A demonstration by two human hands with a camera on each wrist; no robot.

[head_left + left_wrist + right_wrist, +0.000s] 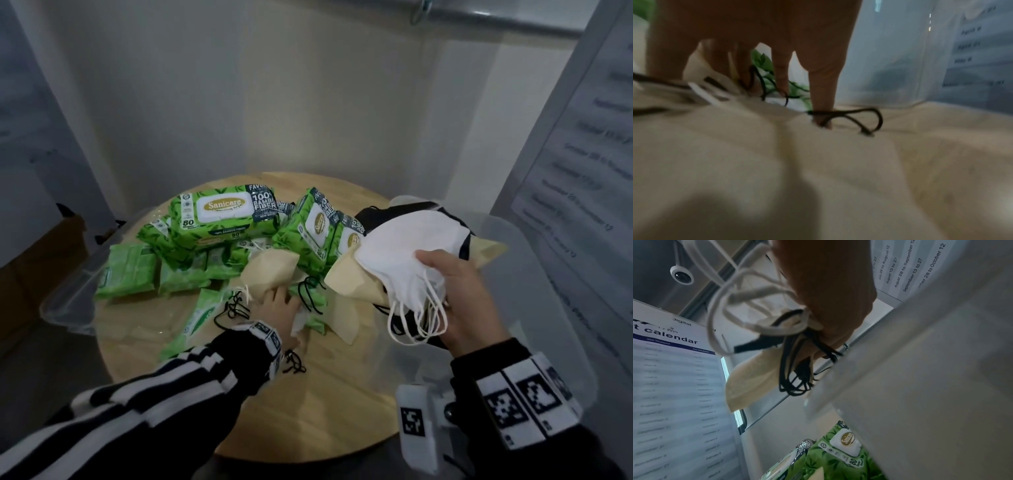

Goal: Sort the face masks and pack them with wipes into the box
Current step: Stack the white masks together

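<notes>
My right hand (459,291) grips a stack of face masks (404,246), white on top with black and beige ones under it, held above the clear plastic box (548,291). White ear loops (725,305) and black ear loops (793,378) dangle from the stack. My left hand (282,303) reaches down into the loose pile at the table's middle, its straight fingers (822,91) touching a beige mask (270,270) beside a black ear loop (859,116). A white piece (299,320) lies under the palm. Green wipes packs (222,212) are heaped behind.
Everything sits on a round wooden table (325,411). A clear plastic lid or bin (65,308) overlaps the table's left edge. Smaller green wipes packs (126,274) lie at the left. Printed wall sheets (582,171) stand close on the right.
</notes>
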